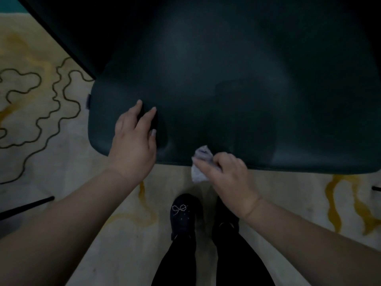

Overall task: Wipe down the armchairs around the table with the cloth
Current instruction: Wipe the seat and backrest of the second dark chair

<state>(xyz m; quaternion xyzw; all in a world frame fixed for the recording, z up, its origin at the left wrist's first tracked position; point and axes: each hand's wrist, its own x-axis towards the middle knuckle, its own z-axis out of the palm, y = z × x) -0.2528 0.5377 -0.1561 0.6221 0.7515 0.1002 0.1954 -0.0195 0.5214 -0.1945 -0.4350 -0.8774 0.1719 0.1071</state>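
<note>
Where seat [226,89] ends, cloth [201,162] in hand [231,176].

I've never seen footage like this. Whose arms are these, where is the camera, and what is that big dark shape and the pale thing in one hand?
There is no machine here: a person wears a wide-angle camera on the head, looking down, so you see their own arms and their dark shoes on a patterned carpet. The big dark shape is the seat of an armchair, seen from above. The left hand rests on the seat near its front corner with the fingers fairly straight. The right hand grips a small pale cloth, bunched up and pressed at the seat's front edge, as for wiping.
</note>
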